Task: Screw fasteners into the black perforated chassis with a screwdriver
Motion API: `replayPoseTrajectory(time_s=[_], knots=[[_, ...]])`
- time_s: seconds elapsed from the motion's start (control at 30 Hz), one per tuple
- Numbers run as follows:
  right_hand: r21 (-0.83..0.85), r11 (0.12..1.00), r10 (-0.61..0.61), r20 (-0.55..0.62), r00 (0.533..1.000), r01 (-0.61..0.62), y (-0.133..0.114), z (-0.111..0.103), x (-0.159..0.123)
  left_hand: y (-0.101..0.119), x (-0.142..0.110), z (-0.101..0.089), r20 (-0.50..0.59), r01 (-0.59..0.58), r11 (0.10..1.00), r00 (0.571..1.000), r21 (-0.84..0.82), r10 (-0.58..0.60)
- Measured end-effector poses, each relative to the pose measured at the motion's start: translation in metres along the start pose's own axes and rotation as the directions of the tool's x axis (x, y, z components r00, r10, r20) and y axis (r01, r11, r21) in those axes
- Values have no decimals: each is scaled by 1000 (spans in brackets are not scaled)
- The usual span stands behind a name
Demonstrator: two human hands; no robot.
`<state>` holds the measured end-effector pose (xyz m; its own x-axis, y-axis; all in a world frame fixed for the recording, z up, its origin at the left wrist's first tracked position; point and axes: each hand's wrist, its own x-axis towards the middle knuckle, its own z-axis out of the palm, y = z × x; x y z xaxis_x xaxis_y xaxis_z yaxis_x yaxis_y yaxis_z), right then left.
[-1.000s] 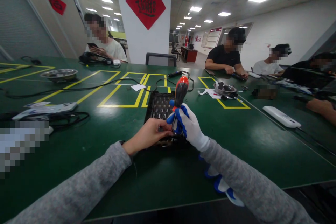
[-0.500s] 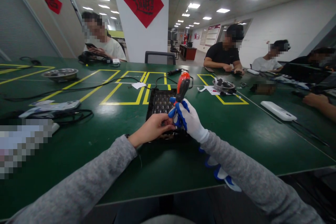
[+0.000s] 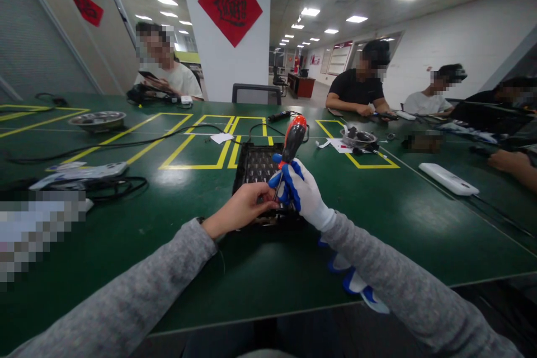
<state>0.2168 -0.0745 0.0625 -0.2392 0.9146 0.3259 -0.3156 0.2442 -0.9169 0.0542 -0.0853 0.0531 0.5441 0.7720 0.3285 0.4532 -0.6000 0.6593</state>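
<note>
My right hand (image 3: 308, 193), in a white glove with blue-coated fingers, grips a red-and-black screwdriver (image 3: 295, 137). The handle points up, leaning slightly right, and the thin shaft runs down between my hands. My bare left hand (image 3: 247, 204) has its fingertips pinched together beside the lower shaft; what they hold is hidden. Under both hands lies a black casing (image 3: 255, 165) with rows of small light-coloured pieces across its inside. Its near part is mostly covered by my hands, and so is the screwdriver's tip.
A blue-and-white glove (image 3: 356, 282) lies by my right forearm at the table's (image 3: 188, 268) front edge. Metal bowls stand left (image 3: 97, 120) and right (image 3: 356, 137). Cables (image 3: 117, 184) and a white device (image 3: 448, 179) lie around. Several people sit across and to the right.
The screwdriver's handle leans slightly further right than before. My hands stay at nearly the same spot over the casing. The whole view has shifted a little.
</note>
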Motion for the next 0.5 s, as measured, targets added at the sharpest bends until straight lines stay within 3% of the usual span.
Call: replayPoseTrajectory(time_s=[0.17, 0.33, 0.5], knots=[[-45, 999, 6, 43, 999, -4, -1, 0, -1, -1, -1, -1, -10, -71, 997, 997, 9, 71], [-40, 999, 12, 49, 999, -10, -1, 2, -2, -1, -1, 0, -45, -34, 993, 998, 110, 39], [-33, 999, 5, 54, 999, -3, -1, 1, -2, -3, -1, -1, 13, -104, 990, 995, 92, 103]])
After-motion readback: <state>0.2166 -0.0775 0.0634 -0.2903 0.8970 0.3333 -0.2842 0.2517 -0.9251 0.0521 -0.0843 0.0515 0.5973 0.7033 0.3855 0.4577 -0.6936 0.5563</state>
